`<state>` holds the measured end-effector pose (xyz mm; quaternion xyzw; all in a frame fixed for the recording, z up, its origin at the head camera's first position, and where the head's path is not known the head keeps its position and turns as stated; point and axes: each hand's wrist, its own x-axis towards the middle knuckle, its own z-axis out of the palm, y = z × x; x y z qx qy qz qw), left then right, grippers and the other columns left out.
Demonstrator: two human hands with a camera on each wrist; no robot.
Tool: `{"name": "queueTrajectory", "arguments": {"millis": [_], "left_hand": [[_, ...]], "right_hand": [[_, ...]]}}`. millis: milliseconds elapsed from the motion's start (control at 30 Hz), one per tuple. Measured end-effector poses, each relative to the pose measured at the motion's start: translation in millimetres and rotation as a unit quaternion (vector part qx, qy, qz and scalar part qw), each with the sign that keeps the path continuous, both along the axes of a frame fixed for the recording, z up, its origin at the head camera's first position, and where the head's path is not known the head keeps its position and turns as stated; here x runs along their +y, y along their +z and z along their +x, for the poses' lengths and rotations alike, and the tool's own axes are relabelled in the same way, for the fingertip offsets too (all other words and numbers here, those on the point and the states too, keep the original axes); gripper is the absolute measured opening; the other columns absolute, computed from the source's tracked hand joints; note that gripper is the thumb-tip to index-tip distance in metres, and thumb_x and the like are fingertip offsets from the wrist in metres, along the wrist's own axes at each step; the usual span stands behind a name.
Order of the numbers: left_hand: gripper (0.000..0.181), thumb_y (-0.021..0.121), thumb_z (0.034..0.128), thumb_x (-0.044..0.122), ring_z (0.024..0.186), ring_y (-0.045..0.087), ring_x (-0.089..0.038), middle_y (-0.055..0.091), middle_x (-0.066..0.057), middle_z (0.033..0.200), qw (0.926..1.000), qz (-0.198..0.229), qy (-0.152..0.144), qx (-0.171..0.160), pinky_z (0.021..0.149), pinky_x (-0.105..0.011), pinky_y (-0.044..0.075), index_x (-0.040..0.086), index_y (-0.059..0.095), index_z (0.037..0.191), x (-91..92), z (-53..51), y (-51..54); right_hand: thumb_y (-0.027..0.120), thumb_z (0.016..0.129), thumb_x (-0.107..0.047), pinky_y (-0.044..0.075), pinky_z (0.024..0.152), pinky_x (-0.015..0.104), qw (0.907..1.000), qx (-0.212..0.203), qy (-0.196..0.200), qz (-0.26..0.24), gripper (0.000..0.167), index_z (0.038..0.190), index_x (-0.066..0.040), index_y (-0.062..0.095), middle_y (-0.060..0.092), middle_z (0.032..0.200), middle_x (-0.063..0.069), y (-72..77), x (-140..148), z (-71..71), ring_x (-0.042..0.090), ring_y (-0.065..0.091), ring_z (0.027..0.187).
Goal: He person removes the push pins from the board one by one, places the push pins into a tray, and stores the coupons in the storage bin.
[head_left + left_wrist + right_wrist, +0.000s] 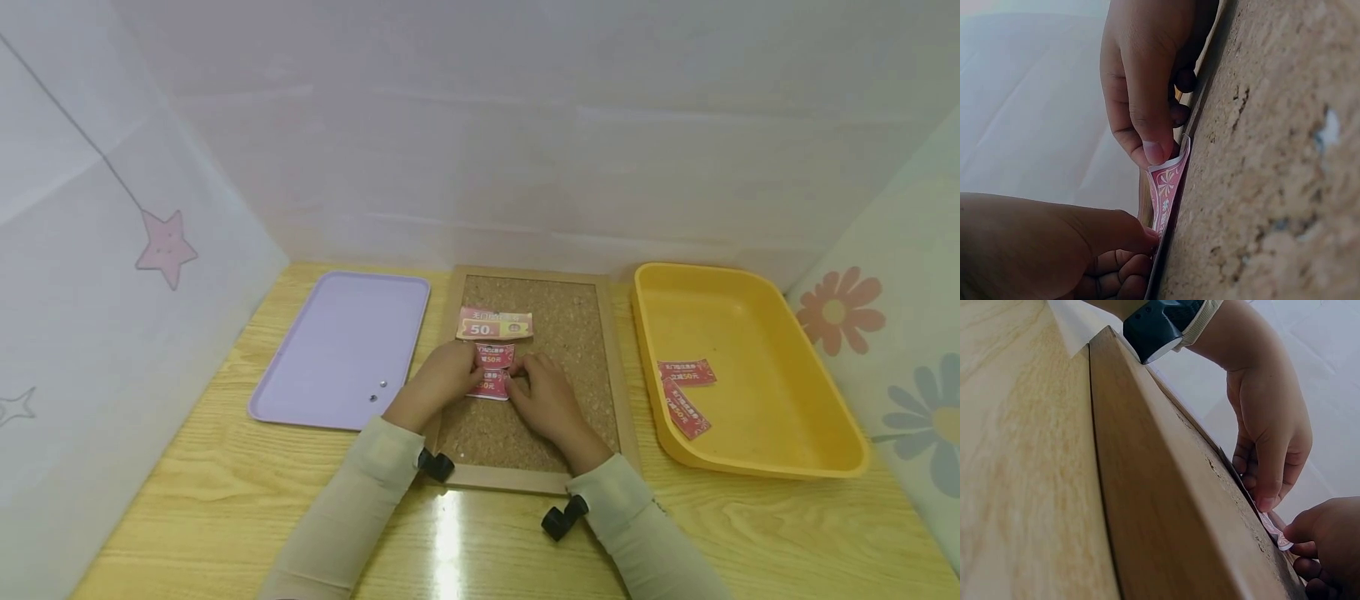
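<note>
Between both hands is a small red coupon [491, 386] with white and yellow lettering, over a cork board [558, 392]. My left hand [444, 373] pinches its left side, while my right hand [546, 396] pinches the right corner. In the left wrist view the held coupon [1165, 187] bends up from the cork at one end, beneath the right thumb. Just above it, another red coupon [498, 357] lies on the board, its left end partly hidden by the left fingers. Higher up is a larger pink and yellow coupon [495, 324].
Left of the board lies a lilac tray [348, 333] with small metal pieces [378, 391] near its lower right corner. To the right stands a yellow bin [765, 367] holding two more red coupons [686, 408]. White patterned sheets surround the wooden table.
</note>
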<state>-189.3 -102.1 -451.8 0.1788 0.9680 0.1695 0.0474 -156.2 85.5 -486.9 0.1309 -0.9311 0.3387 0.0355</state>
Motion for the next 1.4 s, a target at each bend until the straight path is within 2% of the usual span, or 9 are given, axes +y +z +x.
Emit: {"name": "queueTrajectory", "arguments": {"millis": [267, 500, 733, 967, 1400], "left_hand": [[0.013, 0.065, 0.0888, 0.016, 0.059, 0.051, -0.015, 0.056, 0.002, 0.065, 1.0, 0.001, 0.003, -0.006, 0.058, -0.031, 0.043, 0.009, 0.067, 0.079, -0.2, 0.2, 1.6], [0.005, 0.064, 0.0885, 0.011, 0.07, 0.055, -0.015, 0.06, 0.0, 0.076, 0.999, 0.021, 0.003, -0.039, 0.068, -0.032, 0.048, 0.007, 0.066, 0.091, -2.5, 0.2, 3.3], [0.01, 0.064, 0.0934, 0.015, 0.072, 0.056, -0.017, 0.062, -0.003, 0.08, 0.9996, 0.015, 0.0, -0.025, 0.072, -0.034, 0.049, 0.005, 0.068, 0.093, -2.1, 0.6, 2.2], [0.014, 0.067, 0.0921, 0.019, 0.075, 0.059, -0.02, 0.064, -0.005, 0.082, 1.0, 0.006, 0.002, -0.007, 0.075, -0.037, 0.05, 0.006, 0.067, 0.089, -1.7, 1.5, -0.5], [0.014, 0.066, 0.0925, 0.018, 0.077, 0.059, -0.022, 0.062, -0.006, 0.083, 1.0, -0.004, -0.001, -0.006, 0.075, -0.038, 0.049, 0.006, 0.064, 0.088, -1.4, 2.9, -0.1]], "right_hand": [[0.065, 0.093, -0.03, 0.04, 0.081, 0.04, 1.0, -0.003, 0.001, 0.002, 0.017, 0.103, -0.017, 0.062, 0.056, 0.102, -0.001, -1.1, 0.1, -0.3, 0.019, 0.049, 0.093], [0.065, 0.092, -0.029, 0.04, 0.082, 0.039, 1.0, -0.003, 0.002, 0.002, 0.017, 0.104, -0.016, 0.062, 0.056, 0.102, 0.0, -2.5, 1.1, -1.5, 0.019, 0.049, 0.094], [0.065, 0.092, -0.029, 0.04, 0.078, 0.037, 1.0, -0.006, 0.0, 0.004, 0.018, 0.104, -0.016, 0.063, 0.054, 0.099, -0.001, -2.7, 0.3, -1.2, 0.018, 0.047, 0.089], [0.066, 0.092, -0.029, 0.04, 0.079, 0.038, 1.0, -0.007, -0.001, 0.005, 0.018, 0.104, -0.016, 0.063, 0.054, 0.1, 0.0, -1.6, -0.3, 0.2, 0.018, 0.048, 0.09], [0.066, 0.092, -0.029, 0.04, 0.083, 0.039, 0.9999, -0.008, -0.002, 0.006, 0.019, 0.105, -0.016, 0.062, 0.055, 0.102, 0.0, -1.0, -0.3, 0.4, 0.019, 0.049, 0.094]]}}
